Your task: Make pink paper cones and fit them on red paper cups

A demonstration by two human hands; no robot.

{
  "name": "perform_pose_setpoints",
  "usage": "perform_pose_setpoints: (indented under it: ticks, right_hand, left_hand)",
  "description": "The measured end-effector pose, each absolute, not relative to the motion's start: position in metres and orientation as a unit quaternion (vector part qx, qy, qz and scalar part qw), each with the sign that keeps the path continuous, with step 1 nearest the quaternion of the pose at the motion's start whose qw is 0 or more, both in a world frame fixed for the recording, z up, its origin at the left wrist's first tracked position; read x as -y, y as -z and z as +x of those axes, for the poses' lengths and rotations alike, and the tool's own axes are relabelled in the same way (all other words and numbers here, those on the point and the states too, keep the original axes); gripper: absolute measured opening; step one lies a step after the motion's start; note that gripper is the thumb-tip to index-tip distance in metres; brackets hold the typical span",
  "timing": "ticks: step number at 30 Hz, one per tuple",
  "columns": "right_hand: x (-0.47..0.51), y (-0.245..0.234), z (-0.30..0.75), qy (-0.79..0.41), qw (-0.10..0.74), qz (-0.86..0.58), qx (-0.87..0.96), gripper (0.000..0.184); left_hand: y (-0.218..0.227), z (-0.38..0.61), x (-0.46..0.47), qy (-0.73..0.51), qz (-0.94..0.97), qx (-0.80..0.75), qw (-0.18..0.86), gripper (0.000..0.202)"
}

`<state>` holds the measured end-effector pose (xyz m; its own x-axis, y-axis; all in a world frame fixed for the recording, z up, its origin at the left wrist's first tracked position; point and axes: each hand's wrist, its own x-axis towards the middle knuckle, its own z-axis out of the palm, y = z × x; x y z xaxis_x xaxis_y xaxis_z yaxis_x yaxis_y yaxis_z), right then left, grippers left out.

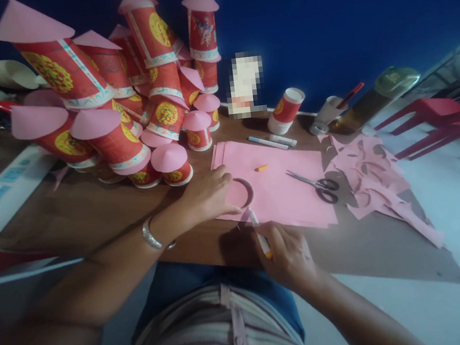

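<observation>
A dark ring [249,191] lies flat on a stack of pink paper [288,171]. My left hand [211,194] grips the ring from its left side, fingers at the far edge and thumb at the near edge. A white marker with an orange end [260,232] is in my right hand [286,252], its tip at the near rim of the ring. On the same paper lie a small orange cap [261,168] and scissors [314,184] with dark handles, their blades slightly apart.
Red paper cups with pink cone tops [165,113] stand stacked at the back left. Pink paper scraps [375,172] cover the table's right side. Behind the sheets are pens [268,143], a red cup [287,109], a pen holder [328,112] and a lying bottle [375,98].
</observation>
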<state>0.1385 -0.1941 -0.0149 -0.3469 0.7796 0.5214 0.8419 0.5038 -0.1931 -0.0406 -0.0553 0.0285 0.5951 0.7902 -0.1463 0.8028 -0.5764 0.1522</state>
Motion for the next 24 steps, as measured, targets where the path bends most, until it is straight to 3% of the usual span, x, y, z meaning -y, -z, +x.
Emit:
perform_pose_setpoints:
  ticks: [21, 24]
  right_hand:
    - [0.2, 0.022, 0.124, 0.056, 0.293, -0.463, 0.835, 0.011]
    - [0.207, 0.022, 0.135, 0.051, 0.295, -0.452, 0.841, 0.022]
  left_hand:
    - [-0.023, -0.044, 0.052, 0.019, 0.899, -0.427, 0.093, 0.063]
    - [-0.023, -0.044, 0.052, 0.013, 0.896, -0.433, 0.097, 0.062]
